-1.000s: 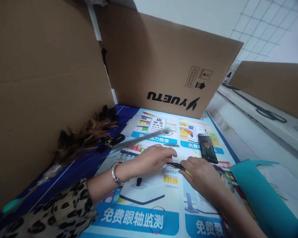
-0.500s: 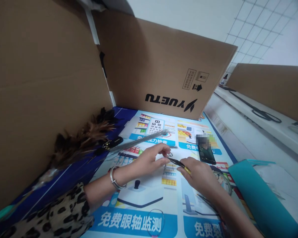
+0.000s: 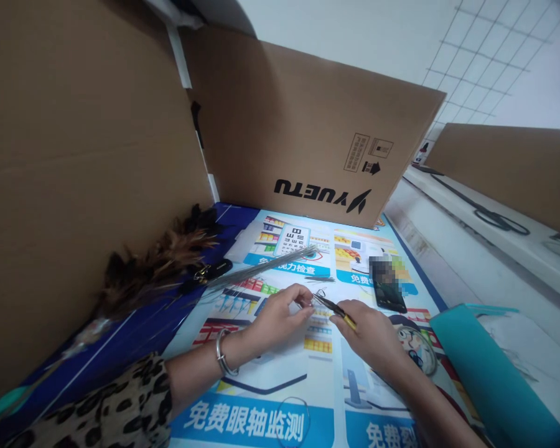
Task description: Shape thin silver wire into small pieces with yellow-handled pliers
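Observation:
My left hand point(image 3: 280, 317) pinches a thin wire piece point(image 3: 318, 295) with a small loop at its tip, thumb and fingers pressed together. My right hand point(image 3: 371, 333) grips slim pliers point(image 3: 332, 306) with a yellow handle, and the dark jaws touch the wire loop. Both hands hover just above a printed poster point(image 3: 261, 423) that covers the table. A bundle of long straight wires point(image 3: 266, 264) lies on the poster just beyond my left hand. A silver bangle sits on my left wrist.
Cardboard panels point(image 3: 308, 137) wall the left and back. A feather duster point(image 3: 154, 264) lies along the left. A phone point(image 3: 387, 285) rests right of the wires, a teal folder point(image 3: 485, 367) at the right, and a wire ring point(image 3: 294, 420) near the front edge.
My left hand lifted from lying flat and closed into a pinch on the wire. The pliers' tip rose to the loop. The view shifted slightly.

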Available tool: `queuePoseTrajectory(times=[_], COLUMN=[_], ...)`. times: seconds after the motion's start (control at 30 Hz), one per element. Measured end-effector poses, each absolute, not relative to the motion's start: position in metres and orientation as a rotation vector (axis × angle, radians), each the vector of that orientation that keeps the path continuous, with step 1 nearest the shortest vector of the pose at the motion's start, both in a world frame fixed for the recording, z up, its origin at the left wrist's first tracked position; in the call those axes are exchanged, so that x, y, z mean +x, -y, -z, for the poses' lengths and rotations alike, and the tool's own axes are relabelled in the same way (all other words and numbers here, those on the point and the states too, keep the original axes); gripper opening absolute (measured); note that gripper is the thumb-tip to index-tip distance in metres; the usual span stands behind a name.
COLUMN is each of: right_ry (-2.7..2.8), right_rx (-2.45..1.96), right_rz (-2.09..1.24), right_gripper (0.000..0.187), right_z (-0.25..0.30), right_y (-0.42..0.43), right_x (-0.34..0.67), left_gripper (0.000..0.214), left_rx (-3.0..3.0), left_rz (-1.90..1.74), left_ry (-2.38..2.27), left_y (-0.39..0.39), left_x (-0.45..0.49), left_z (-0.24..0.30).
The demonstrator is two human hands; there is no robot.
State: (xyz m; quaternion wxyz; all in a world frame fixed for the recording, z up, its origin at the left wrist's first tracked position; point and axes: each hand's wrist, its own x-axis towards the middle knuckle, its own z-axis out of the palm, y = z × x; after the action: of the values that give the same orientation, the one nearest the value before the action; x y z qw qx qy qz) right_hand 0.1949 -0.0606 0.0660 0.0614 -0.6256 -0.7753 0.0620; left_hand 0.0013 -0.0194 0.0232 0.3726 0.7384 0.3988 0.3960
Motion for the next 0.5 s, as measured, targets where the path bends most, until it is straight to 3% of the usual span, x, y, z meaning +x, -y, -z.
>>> queuePoseTrajectory(times=[0.2, 0.5], right_ry=[2.367, 2.376], right_rx=[-1.918, -1.940], right_rz=[-0.105, 0.001], right_gripper=[0.030, 0.028], right_z=[-0.066, -0.067], right_y=[0.063, 0.067], right_x=[0.192, 0.186], left_gripper=[0.023, 0.017], left_rx=[1.695, 1.477], left_rz=[-0.983, -0.941], left_ry=[-1.036, -0.953], left_y=[0.018, 0.020], left_x=[0.002, 0.002], left_z=[-0.019, -0.030])
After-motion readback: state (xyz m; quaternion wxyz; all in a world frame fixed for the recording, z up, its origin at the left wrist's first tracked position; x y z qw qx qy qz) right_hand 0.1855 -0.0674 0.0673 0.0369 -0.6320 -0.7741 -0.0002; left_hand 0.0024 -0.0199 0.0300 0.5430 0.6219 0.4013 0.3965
